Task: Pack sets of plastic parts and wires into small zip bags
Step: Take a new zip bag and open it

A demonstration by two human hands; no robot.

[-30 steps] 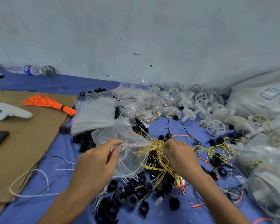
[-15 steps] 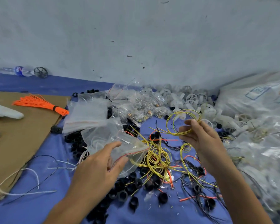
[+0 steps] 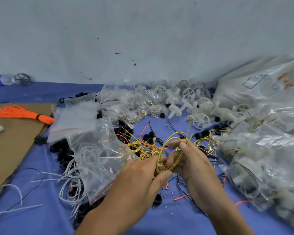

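Both hands meet at the middle over a coil of yellow wire (image 3: pixel 166 150). My right hand (image 3: pixel 192 160) pinches the coil's upper loops, and my left hand (image 3: pixel 143 173) grips its lower end between thumb and fingers. A clear zip bag (image 3: pixel 98 150) holding white wires lies on the blue cloth just left of my left hand, touching no hand. More yellow wires (image 3: pixel 139 146) tangle on the cloth behind the hands. Black plastic rings (image 3: pixel 63 150) lie scattered under and around the bag. White plastic wheels (image 3: pixel 200 106) are piled at the back.
Brown cardboard (image 3: pixel 15 141) lies at left with an orange wire bundle (image 3: pixel 24 114) on it. Large clear bags of parts (image 3: pixel 268 150) fill the right side. Stacked empty zip bags (image 3: pixel 76 119) sit behind the bag. Loose white and black wires (image 3: pixel 24 184) trail at lower left.
My left hand let go of the zip bag, which now lies on the cloth, and moved right to the yellow coil. My right hand brought the coil down toward it.
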